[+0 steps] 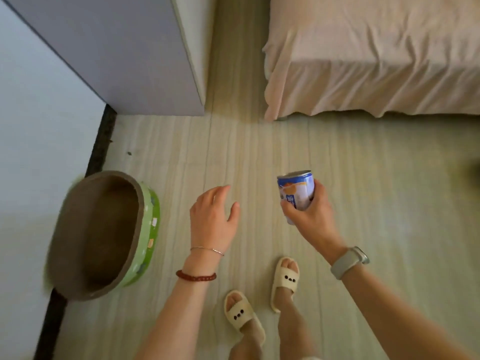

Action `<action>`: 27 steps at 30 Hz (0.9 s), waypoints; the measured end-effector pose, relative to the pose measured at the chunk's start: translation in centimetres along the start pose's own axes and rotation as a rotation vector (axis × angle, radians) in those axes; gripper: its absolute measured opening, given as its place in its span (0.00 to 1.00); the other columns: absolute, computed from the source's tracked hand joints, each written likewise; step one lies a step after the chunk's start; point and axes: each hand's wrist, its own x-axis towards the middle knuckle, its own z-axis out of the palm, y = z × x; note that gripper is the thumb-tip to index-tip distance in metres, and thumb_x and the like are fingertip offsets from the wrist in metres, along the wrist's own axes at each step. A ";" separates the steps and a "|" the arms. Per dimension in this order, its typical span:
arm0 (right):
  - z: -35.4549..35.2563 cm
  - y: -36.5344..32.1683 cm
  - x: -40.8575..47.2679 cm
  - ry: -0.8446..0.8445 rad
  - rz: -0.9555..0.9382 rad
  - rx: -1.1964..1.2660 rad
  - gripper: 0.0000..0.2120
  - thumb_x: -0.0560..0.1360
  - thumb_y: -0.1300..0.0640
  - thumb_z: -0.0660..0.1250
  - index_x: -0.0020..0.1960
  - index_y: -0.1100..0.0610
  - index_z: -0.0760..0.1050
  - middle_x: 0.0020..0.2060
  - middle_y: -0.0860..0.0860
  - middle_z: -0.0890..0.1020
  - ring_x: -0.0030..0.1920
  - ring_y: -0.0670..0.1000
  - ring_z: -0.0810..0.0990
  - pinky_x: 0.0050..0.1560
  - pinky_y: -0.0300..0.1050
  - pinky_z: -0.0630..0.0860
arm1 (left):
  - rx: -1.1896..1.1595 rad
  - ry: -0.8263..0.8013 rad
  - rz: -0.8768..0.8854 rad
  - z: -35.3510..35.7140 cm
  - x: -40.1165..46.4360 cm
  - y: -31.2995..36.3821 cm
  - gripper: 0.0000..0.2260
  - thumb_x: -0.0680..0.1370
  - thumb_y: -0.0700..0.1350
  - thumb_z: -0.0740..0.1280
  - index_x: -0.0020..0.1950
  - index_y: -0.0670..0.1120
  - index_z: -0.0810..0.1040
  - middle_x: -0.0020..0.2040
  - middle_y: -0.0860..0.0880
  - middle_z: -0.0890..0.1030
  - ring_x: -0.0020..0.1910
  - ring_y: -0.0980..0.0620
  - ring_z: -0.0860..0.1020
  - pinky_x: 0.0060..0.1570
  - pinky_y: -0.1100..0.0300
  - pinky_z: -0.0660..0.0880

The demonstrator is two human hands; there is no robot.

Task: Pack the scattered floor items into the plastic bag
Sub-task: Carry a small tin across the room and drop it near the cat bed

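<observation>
A blue and white drink can point(296, 193) is held above the floor by my right hand point(310, 216), whose fingers and thumb curl round its lower half. The can is tilted slightly, its silver top pointing up. My left hand point(211, 216) hovers to the left of the can with relaxed, spread fingers and holds nothing. No plastic bag is in view.
A green oval cat bed with a brown inside point(104, 235) lies on the pale wood floor at the left by the wall. A grey cabinet point(130, 61) stands at the back left and a bed with a pink sheet point(363, 61) at the back right. My slippered feet point(259, 294) are below.
</observation>
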 end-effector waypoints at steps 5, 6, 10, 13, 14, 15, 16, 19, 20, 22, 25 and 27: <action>-13.5 2.0 -5.9 0.203 0.095 0.030 0.17 0.61 0.48 0.69 0.46 0.42 0.67 0.41 0.52 0.79 0.37 0.55 0.80 0.37 0.57 0.79 | 0.050 -0.131 0.185 0.1 -2.2 10.9 0.16 0.73 0.46 0.66 0.58 0.40 0.76 0.53 0.40 0.79 0.54 0.38 0.77 0.51 0.45 0.72; -16.0 2.9 -7.0 0.240 0.111 0.036 0.18 0.60 0.47 0.69 0.48 0.45 0.68 0.42 0.52 0.79 0.38 0.55 0.80 0.37 0.57 0.79 | 0.055 -0.150 0.230 0.6 -2.4 13.3 0.16 0.72 0.47 0.65 0.57 0.40 0.77 0.52 0.40 0.80 0.52 0.38 0.77 0.49 0.45 0.73; -25.2 7.0 -11.1 0.432 0.177 0.128 0.16 0.65 0.57 0.70 0.47 0.46 0.68 0.42 0.53 0.79 0.39 0.55 0.80 0.37 0.56 0.80 | 0.075 -0.237 0.413 4.0 -3.9 23.2 0.17 0.70 0.47 0.65 0.56 0.40 0.77 0.51 0.40 0.80 0.50 0.38 0.78 0.49 0.46 0.73; -31.1 11.0 -13.3 0.516 0.247 0.150 0.15 0.63 0.53 0.70 0.46 0.45 0.68 0.39 0.50 0.78 0.39 0.55 0.80 0.38 0.55 0.79 | 0.108 -0.298 0.483 7.6 -5.7 29.5 0.17 0.72 0.48 0.65 0.58 0.42 0.77 0.54 0.40 0.79 0.52 0.39 0.77 0.51 0.47 0.72; -33.2 12.4 -13.8 0.530 0.277 0.146 0.16 0.62 0.51 0.70 0.47 0.47 0.69 0.39 0.50 0.79 0.38 0.53 0.79 0.38 0.54 0.79 | 0.125 -0.323 0.518 8.9 -6.2 31.6 0.17 0.73 0.47 0.66 0.59 0.42 0.76 0.56 0.41 0.79 0.53 0.39 0.76 0.52 0.48 0.71; -35.2 14.1 -14.3 0.538 0.301 0.138 0.17 0.61 0.48 0.69 0.48 0.49 0.70 0.39 0.50 0.79 0.37 0.52 0.79 0.37 0.54 0.79 | 0.142 -0.349 0.558 10.2 -6.8 33.8 0.17 0.73 0.47 0.67 0.60 0.43 0.75 0.57 0.41 0.78 0.55 0.40 0.75 0.54 0.48 0.69; -37.2 15.6 -14.7 0.547 0.318 0.118 0.18 0.60 0.46 0.68 0.48 0.50 0.71 0.38 0.50 0.79 0.37 0.52 0.79 0.37 0.53 0.78 | 0.153 -0.367 0.597 11.5 -7.3 36.0 0.18 0.74 0.47 0.66 0.61 0.43 0.74 0.58 0.42 0.77 0.57 0.41 0.74 0.55 0.49 0.68; -43.1 19.3 -15.6 0.618 0.371 0.063 0.18 0.60 0.46 0.68 0.46 0.51 0.71 0.39 0.50 0.78 0.39 0.53 0.78 0.37 0.51 0.76 | 0.155 -0.401 0.712 15.2 -7.7 42.9 0.18 0.74 0.48 0.65 0.63 0.45 0.73 0.61 0.44 0.76 0.60 0.43 0.72 0.57 0.49 0.66; -44.9 20.2 -15.7 0.649 0.385 0.063 0.17 0.61 0.47 0.69 0.46 0.51 0.71 0.39 0.50 0.78 0.39 0.53 0.77 0.38 0.52 0.76 | 0.155 -0.405 0.737 16.3 -7.5 45.2 0.18 0.75 0.48 0.65 0.63 0.45 0.73 0.61 0.44 0.75 0.60 0.43 0.72 0.57 0.50 0.66; -48.2 21.9 -15.2 0.688 0.412 0.060 0.16 0.61 0.48 0.69 0.47 0.51 0.71 0.39 0.49 0.78 0.39 0.53 0.77 0.39 0.53 0.77 | 0.152 -0.407 0.788 18.4 -6.8 49.4 0.17 0.75 0.48 0.65 0.62 0.45 0.73 0.61 0.44 0.75 0.60 0.43 0.72 0.56 0.50 0.67; -52.3 23.8 -13.4 0.726 0.432 0.083 0.20 0.59 0.45 0.67 0.48 0.52 0.71 0.40 0.50 0.78 0.42 0.54 0.77 0.41 0.54 0.77 | 0.156 -0.422 0.852 21.4 -5.2 55.0 0.17 0.75 0.48 0.64 0.63 0.45 0.73 0.60 0.44 0.75 0.60 0.44 0.72 0.56 0.50 0.67; -54.8 25.0 -11.6 0.748 0.439 0.111 0.21 0.59 0.45 0.67 0.49 0.52 0.71 0.41 0.50 0.78 0.43 0.54 0.77 0.42 0.54 0.77 | 0.161 -0.444 0.878 23.7 -3.9 58.1 0.17 0.75 0.48 0.64 0.63 0.45 0.72 0.61 0.44 0.75 0.61 0.44 0.71 0.57 0.50 0.66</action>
